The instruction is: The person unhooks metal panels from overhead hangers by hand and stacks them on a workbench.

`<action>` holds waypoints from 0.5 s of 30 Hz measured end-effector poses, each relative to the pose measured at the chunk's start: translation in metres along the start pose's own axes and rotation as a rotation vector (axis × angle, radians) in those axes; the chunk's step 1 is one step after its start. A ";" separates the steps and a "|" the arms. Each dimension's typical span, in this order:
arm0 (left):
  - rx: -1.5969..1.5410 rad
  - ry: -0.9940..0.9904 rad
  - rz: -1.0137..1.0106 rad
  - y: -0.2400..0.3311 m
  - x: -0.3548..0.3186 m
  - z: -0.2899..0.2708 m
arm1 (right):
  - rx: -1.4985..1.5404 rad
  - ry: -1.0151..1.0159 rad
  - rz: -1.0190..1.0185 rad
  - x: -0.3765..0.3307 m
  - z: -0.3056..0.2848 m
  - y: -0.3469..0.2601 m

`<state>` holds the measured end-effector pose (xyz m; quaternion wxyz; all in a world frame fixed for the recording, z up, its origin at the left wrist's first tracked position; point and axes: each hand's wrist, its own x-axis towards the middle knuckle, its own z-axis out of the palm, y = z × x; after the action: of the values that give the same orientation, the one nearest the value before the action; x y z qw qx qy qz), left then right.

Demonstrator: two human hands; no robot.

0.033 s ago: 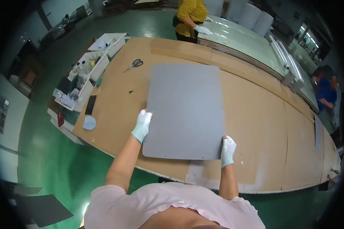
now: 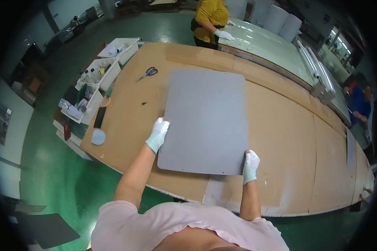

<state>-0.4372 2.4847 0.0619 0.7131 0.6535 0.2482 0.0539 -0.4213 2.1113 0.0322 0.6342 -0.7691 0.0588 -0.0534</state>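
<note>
A large grey sheet panel (image 2: 205, 121) with rounded corners and small holes near its rim lies in front of me, over the brown-topped table. My left hand (image 2: 158, 134), in a white glove with a pale green cuff, is closed on the panel's left edge, below its middle. Lower down, near the near right corner, my right hand (image 2: 250, 165) in a matching glove grips the right edge. Both thumbs show bare at the tips; the fingers under the panel are hidden. Whether the panel rests flat or is slightly raised, I cannot tell.
Scissors (image 2: 148, 73) lie left of the panel on the brown table (image 2: 289, 154). White bins (image 2: 93, 99) with bottles stand along its left side, near a black block (image 2: 99, 117) and a light blue disc (image 2: 98, 137). Beyond a raised strip (image 2: 201, 60), a gloved person (image 2: 211, 21) works at another table.
The panel has shifted slightly to the right, and my left hand has moved a little up and right with it. My right hand keeps its hold, almost unmoved.
</note>
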 end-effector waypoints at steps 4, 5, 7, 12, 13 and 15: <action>0.280 0.161 0.070 -0.014 0.123 0.018 | 0.032 0.014 -0.077 0.084 0.040 0.019; 0.405 0.185 0.128 -0.014 0.147 0.022 | 0.036 0.022 -0.073 0.103 0.053 0.022; 0.538 0.138 0.156 -0.007 0.182 0.040 | 0.018 0.014 -0.060 0.140 0.066 0.039; 0.527 0.146 0.252 -0.010 0.259 0.042 | 0.082 0.050 -0.048 0.221 0.122 0.078; 0.553 0.167 0.213 -0.009 0.275 0.045 | -0.025 0.026 -0.128 0.244 0.124 0.104; 0.423 0.162 0.059 -0.013 0.273 0.054 | 0.255 0.031 0.030 0.277 0.127 0.136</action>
<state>-0.1801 2.5436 -0.0265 0.5360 0.7890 0.2910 0.0739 -0.1308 2.1646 -0.1228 0.7265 -0.6804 0.0727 -0.0627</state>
